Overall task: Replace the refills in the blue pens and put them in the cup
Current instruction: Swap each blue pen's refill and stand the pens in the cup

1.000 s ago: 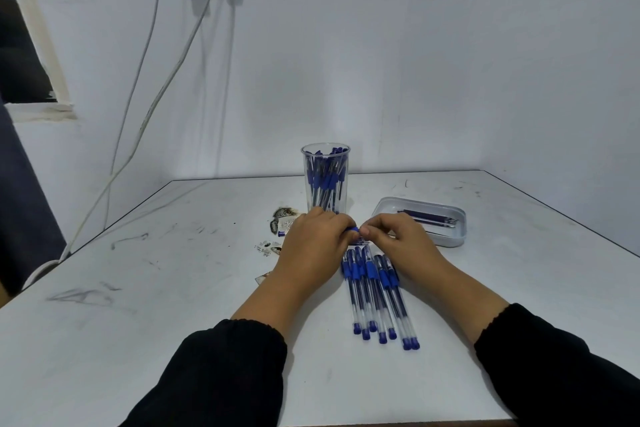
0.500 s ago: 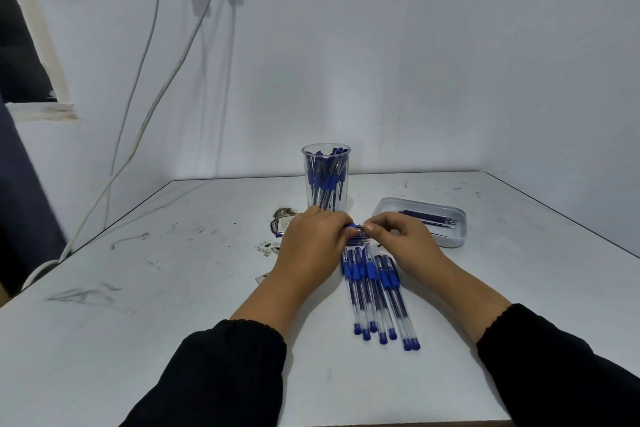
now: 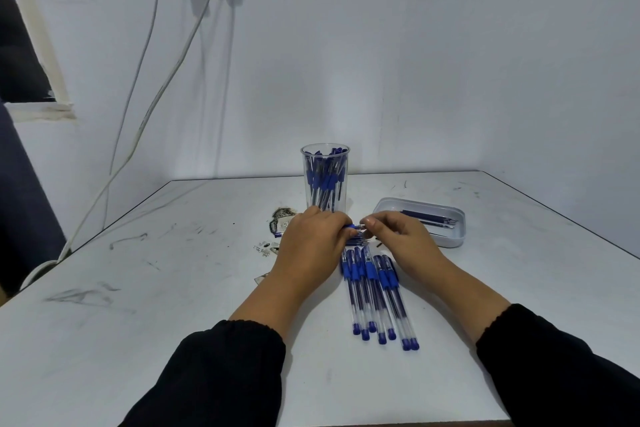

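My left hand (image 3: 311,242) is closed around a blue pen (image 3: 350,227), whose blue grip end sticks out to the right. My right hand (image 3: 401,236) pinches the pen's tip end (image 3: 362,226) with its fingertips. Both hands hover just in front of a clear cup (image 3: 325,180) that holds several blue pens. Below the hands, several more blue pens (image 3: 375,295) lie side by side on the white table (image 3: 173,288). A clear shallow tray (image 3: 420,222) at the right holds a few dark refills.
Small paper scraps and dark bits (image 3: 277,232) lie left of my left hand. White cables (image 3: 145,114) hang down the wall at the left. The walls close in behind and on the right of the table.
The two hands have stayed together in front of the cup; my right fingertips have shifted slightly at the pen's end. The pens on the table have not moved.
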Tool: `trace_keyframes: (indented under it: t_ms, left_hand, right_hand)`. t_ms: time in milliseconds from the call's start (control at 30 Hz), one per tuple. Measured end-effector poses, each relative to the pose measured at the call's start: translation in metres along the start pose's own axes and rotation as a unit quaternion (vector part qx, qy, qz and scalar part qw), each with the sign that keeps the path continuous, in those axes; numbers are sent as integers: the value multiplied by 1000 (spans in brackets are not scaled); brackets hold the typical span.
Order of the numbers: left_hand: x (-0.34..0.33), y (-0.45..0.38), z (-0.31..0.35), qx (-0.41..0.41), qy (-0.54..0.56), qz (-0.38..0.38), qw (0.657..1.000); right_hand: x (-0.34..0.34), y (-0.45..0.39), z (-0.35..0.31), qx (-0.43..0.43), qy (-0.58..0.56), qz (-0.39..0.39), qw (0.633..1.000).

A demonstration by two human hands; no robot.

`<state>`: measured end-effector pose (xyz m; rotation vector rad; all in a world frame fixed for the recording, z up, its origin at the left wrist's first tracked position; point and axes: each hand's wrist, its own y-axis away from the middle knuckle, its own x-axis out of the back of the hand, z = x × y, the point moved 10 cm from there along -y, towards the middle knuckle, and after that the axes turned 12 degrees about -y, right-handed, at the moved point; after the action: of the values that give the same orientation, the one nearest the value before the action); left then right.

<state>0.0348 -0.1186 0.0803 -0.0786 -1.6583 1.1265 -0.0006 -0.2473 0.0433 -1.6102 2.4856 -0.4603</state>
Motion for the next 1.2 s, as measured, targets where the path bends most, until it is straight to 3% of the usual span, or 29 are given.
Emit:
trace_keyframes:
  t_ms: [733, 867, 1000, 1200]
  left_hand:
    - [0, -1, -6, 30, -20, -15, 999]
    - [1, -1, -8, 40, -14, -16, 999]
    - [1, -1, -8, 40, -17, -15, 999]
    - [1, 1, -8, 41, -9, -14, 999]
  right_hand:
    - [17, -8, -2, 14, 0, 39, 999]
    - [39, -14, 2, 20, 133, 65, 989]
    - [41, -10, 9, 26, 332, 29, 943]
    - [31, -9, 2, 77, 440, 1, 895]
